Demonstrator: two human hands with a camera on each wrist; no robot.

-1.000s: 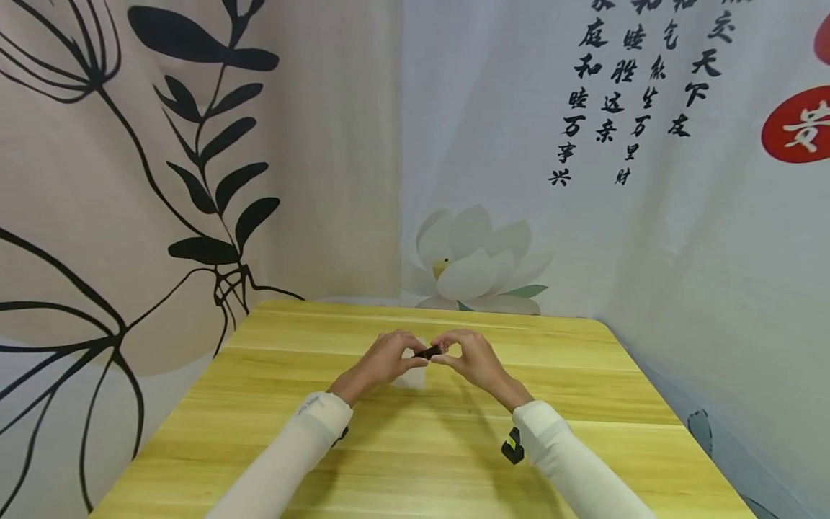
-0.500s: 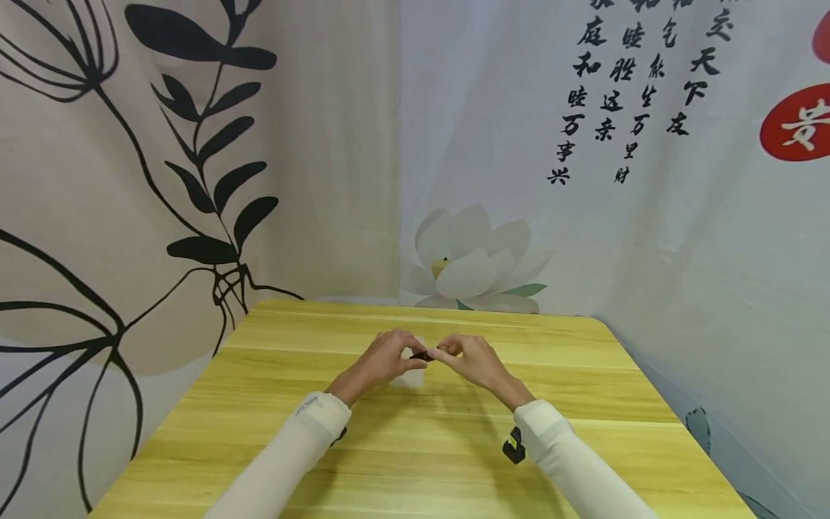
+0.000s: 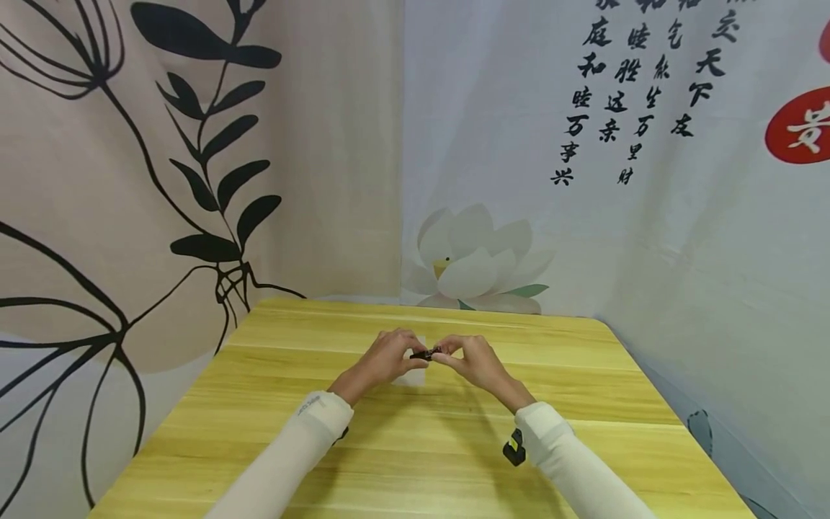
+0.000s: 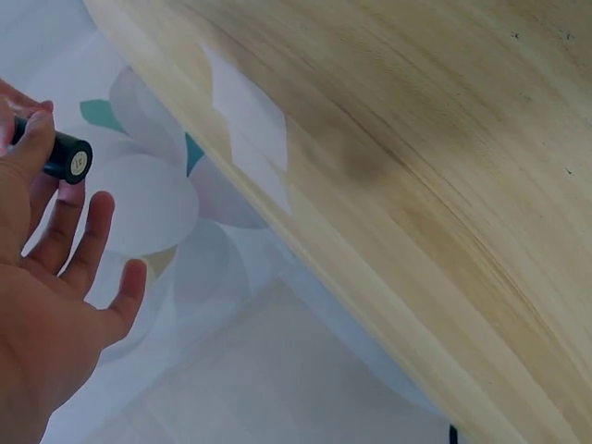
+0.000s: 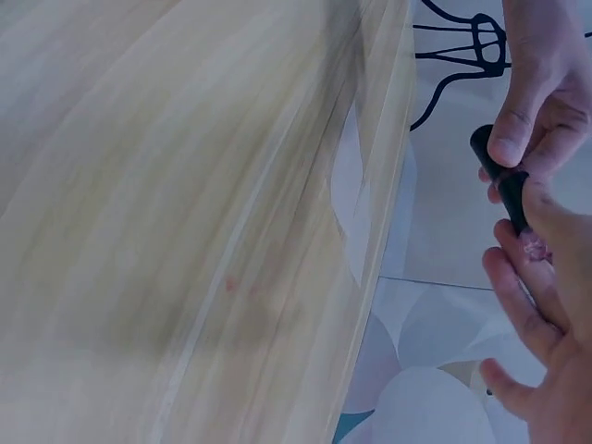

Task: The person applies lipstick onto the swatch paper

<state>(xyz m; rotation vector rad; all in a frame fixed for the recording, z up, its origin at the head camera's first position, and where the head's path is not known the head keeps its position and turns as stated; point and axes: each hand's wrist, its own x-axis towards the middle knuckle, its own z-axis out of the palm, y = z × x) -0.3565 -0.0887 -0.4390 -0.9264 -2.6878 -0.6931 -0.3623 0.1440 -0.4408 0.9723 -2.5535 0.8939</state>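
Note:
My two hands meet above the far middle of the table, around a small black tube (image 3: 424, 354) that looks like a lipstick. The left hand (image 3: 387, 358) pinches one end between thumb and fingers. From the other side the right hand (image 3: 476, 362) pinches it too. A round pale label marks the end of the lipstick (image 4: 74, 159) in the left wrist view, where the left hand (image 4: 55, 296) has its other fingers spread. In the right wrist view a clear pinkish end (image 5: 534, 245) shows at the right hand's (image 5: 564, 324) fingers, partly hidden by them.
A white sheet (image 3: 411, 378), perhaps paper, lies on the wooden table (image 3: 415, 461) beneath the hands. Behind the table's far edge hangs a printed cloth (image 3: 337, 180) with plants and writing. A dark wrist device (image 3: 514, 447) sits under the right sleeve.
The right thumb reached across the tube half a second ago and has since drawn back, showing more of the tube's middle. The left hand stays nearly still.

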